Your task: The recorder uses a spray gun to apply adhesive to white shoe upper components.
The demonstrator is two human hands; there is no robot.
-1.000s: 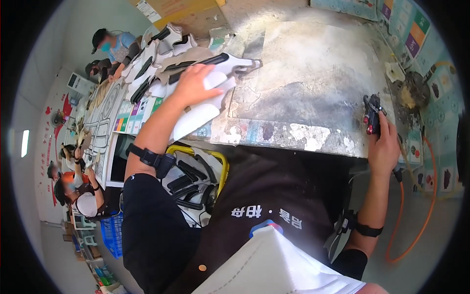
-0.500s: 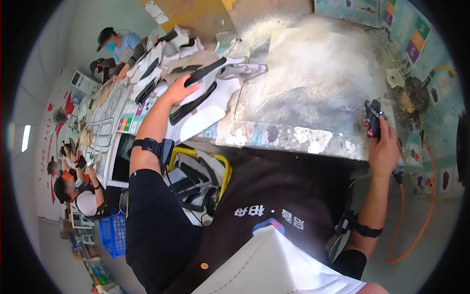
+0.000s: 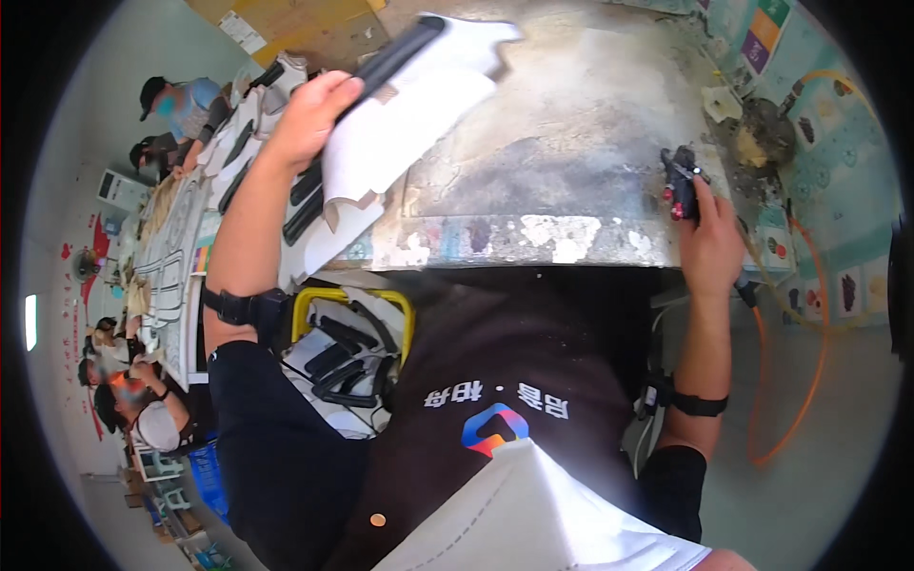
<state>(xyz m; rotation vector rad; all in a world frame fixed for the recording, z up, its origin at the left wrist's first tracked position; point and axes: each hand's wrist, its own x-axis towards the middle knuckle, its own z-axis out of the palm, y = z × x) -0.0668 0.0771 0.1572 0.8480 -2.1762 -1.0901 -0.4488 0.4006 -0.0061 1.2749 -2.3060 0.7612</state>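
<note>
My left hand (image 3: 309,116) is closed on the black edge of a white and pale grey moulded panel (image 3: 414,124), lifted and tilted over the left part of the worktable (image 3: 562,143). Its fingers wrap partly out of sight behind the black strip. More panels with black strips (image 3: 305,214) lie under and beside it. Over the table's right front corner, my right hand (image 3: 714,243) grips a small black tool with red parts (image 3: 682,183), shaped like a spray gun. The palm side of that grip is hidden.
A yellow-rimmed basket (image 3: 409,319) of similar pieces stands below the table's front left. An orange hose (image 3: 809,381) loops at the right, near a dark, crusted round object (image 3: 764,133). Cardboard (image 3: 286,29) stands behind. Several people work at a long table at the left.
My left hand has lifted the panel off the pile and tilted it up. My right hand still holds the tool. The whole view has shifted slightly.
</note>
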